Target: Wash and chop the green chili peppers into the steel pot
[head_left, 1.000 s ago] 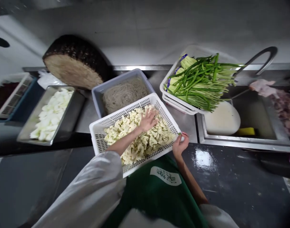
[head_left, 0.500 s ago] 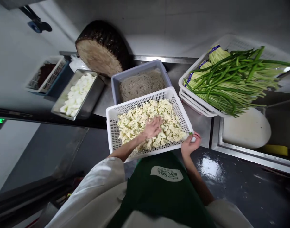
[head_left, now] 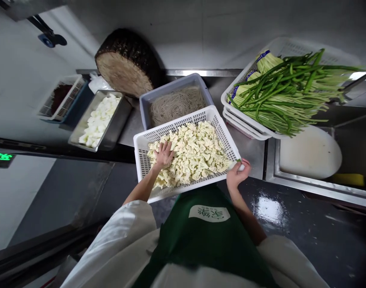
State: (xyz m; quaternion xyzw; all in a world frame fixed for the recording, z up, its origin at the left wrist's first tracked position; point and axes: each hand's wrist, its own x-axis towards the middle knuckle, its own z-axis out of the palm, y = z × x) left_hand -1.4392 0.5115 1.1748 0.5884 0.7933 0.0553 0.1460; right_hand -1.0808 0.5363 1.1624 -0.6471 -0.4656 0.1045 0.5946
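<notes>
A white slatted plastic basket (head_left: 143,165) holds a wide layer of cauliflower florets (head_left: 197,152). My left hand (head_left: 164,155) lies on the florets at the basket's left side, palm down with fingers spread. At the near right corner, my right hand (head_left: 238,174) is closed round the basket's rim. A small green bit shows by its fingertips; I cannot tell what it is. Just behind the basket, partly covered by it, is a grey-blue tub (head_left: 144,109) of soaked noodles (head_left: 177,105).
On the left stand a steel pan (head_left: 111,134) of white chunks and a round chopping block (head_left: 126,66) on edge. To the right, stacked baskets (head_left: 245,130) carry green peppers (head_left: 291,86) and bundled stems beside a sink (head_left: 273,160) with a white round board (head_left: 310,152).
My left hand has slid leftward across the cauliflower, from the middle to the left side. My right hand stays at the corner. The view has shifted slightly.
</notes>
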